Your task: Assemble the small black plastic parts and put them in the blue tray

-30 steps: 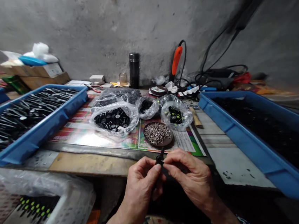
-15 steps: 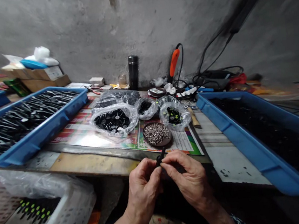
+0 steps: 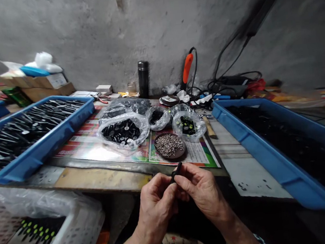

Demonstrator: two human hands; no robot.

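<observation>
A small black part (image 3: 177, 170) with a narrow stem sticks up between my fingertips, just in front of the bench edge. My left hand (image 3: 157, 197) pinches its lower end between thumb and fingers. My right hand (image 3: 199, 185) is closed on it too, thumb pressed near the stem. The fingers hide the part's lower end. Beyond my hands stands a round brown dish (image 3: 179, 153) heaped with small shiny metal pins (image 3: 168, 144). Behind it are plastic bags of black pieces (image 3: 121, 131), one holding black pieces with yellow-green dots (image 3: 188, 126).
A blue tray (image 3: 72, 117) of long black parts lies left; another blue tray (image 3: 248, 148) of dark pieces stands right. A white perforated basket (image 3: 83, 221) sits below the bench at left. A black flask (image 3: 144, 79) and an orange-handled tool (image 3: 187, 70) stand near the wall.
My right fingers have shifted up and around the black part, the thumb now higher on it. The part's stem leans slightly more to the right. My left hand has barely moved.
</observation>
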